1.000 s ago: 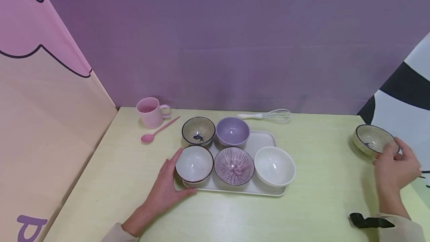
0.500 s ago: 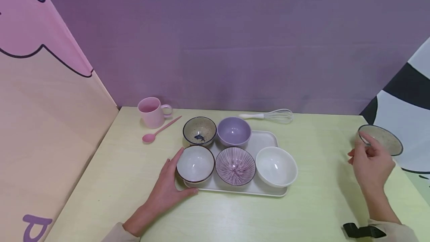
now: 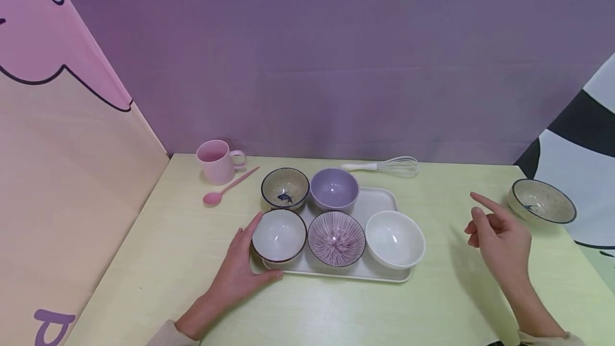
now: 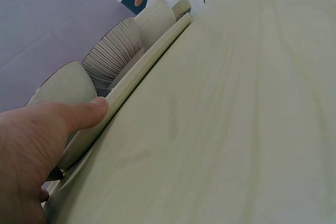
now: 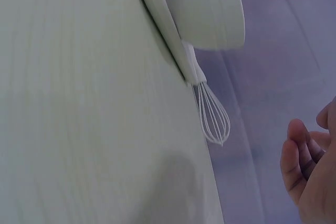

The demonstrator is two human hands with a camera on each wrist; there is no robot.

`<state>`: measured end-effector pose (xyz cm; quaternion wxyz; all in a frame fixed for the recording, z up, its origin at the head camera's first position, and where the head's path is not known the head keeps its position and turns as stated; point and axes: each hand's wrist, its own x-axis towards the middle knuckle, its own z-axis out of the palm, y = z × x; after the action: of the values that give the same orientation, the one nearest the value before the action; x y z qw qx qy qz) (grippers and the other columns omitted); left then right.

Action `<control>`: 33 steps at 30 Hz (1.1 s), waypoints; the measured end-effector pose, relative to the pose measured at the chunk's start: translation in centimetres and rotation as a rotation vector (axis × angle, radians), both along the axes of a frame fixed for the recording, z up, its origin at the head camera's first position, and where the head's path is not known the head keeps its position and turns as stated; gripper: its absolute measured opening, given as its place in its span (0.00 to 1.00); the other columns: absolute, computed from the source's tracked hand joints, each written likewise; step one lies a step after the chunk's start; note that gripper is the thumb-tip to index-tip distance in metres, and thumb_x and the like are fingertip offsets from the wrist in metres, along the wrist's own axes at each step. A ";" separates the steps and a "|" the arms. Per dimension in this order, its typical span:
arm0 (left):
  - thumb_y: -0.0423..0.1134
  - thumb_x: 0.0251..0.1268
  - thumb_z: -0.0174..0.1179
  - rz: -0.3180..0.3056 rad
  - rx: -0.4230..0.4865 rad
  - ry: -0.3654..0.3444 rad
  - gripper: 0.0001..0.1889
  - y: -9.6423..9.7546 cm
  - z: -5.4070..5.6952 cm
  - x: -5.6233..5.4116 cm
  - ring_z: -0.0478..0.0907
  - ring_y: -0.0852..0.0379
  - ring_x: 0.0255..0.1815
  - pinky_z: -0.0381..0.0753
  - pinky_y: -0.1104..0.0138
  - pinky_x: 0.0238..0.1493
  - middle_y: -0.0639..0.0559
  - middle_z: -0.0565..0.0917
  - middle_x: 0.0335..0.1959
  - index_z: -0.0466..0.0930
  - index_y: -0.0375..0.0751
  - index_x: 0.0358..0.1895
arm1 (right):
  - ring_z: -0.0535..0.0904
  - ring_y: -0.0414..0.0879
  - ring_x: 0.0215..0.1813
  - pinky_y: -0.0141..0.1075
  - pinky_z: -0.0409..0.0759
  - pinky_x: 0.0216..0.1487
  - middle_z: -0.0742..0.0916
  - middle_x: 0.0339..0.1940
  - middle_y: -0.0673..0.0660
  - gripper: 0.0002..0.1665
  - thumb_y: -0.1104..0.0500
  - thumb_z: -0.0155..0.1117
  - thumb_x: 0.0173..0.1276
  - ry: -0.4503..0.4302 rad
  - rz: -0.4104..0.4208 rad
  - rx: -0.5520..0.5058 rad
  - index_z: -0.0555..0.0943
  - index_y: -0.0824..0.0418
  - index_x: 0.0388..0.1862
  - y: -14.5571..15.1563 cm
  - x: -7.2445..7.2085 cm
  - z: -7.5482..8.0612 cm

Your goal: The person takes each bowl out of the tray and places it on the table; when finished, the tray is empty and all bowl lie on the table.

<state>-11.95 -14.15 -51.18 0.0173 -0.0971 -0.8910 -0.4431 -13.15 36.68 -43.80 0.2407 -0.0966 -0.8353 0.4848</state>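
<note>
My left hand rests at the front left corner of a white tray. Its straight fingers lie beside a white brown-rimmed bowl, and its thumb touches the tray's edge. To the right, on or over the tray, are a purple-striped bowl and a plain white bowl. Behind are a speckled bowl with a dark fish and a lilac bowl. My right hand is raised, holding nothing, forefinger extended. Another speckled bowl sits just beyond it.
A pink mug and pink spoon are at the back left. A white whisk lies along the back edge, behind the tray. A purple backdrop stands directly behind the table.
My right hand was at the far-right speckled bowl's rim; it has let go and moved left. That bowl stays at the table's right side. My left hand keeps its place.
</note>
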 end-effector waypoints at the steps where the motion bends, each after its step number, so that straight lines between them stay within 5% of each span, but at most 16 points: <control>1: 0.49 0.47 0.91 0.001 -0.003 0.001 0.70 0.0 0.0 0.0 0.47 0.22 0.89 0.59 0.23 0.80 0.39 0.63 0.89 0.51 0.65 0.92 | 0.80 0.35 0.17 0.22 0.82 0.24 0.86 0.19 0.41 0.22 0.62 0.63 0.85 0.003 0.019 0.011 0.86 0.58 0.73 -0.3 0.1 0.0; 18: 0.50 0.46 0.91 -0.009 0.001 0.025 0.70 0.0 -0.2 0.0 0.48 0.20 0.89 0.57 0.23 0.81 0.41 0.64 0.88 0.50 0.65 0.92 | 0.82 0.47 0.22 0.35 0.83 0.21 0.88 0.30 0.56 0.33 0.66 0.62 0.86 -0.073 0.509 0.133 0.72 0.56 0.86 -3.4 2.2 -1.9; 24: 0.49 0.46 0.91 -0.014 0.012 0.038 0.71 0.0 -0.1 0.0 0.48 0.21 0.89 0.56 0.23 0.81 0.40 0.65 0.88 0.51 0.64 0.92 | 0.82 0.49 0.21 0.38 0.83 0.20 0.88 0.29 0.58 0.32 0.65 0.61 0.87 -0.134 0.588 0.120 0.71 0.57 0.86 -4.0 2.4 -2.6; 33: 0.49 0.46 0.91 -0.013 0.009 0.041 0.71 0.0 -0.2 0.0 0.48 0.20 0.88 0.59 0.23 0.80 0.41 0.65 0.88 0.51 0.65 0.92 | 0.83 0.50 0.22 0.39 0.85 0.21 0.87 0.26 0.56 0.33 0.62 0.60 0.88 -0.211 0.579 0.097 0.68 0.57 0.87 -4.5 2.4 -2.8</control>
<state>-11.93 -14.18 -51.36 0.0331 -0.1118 -0.8880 -0.4449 -10.70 32.15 -46.59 0.0087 0.1069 -0.8707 0.4799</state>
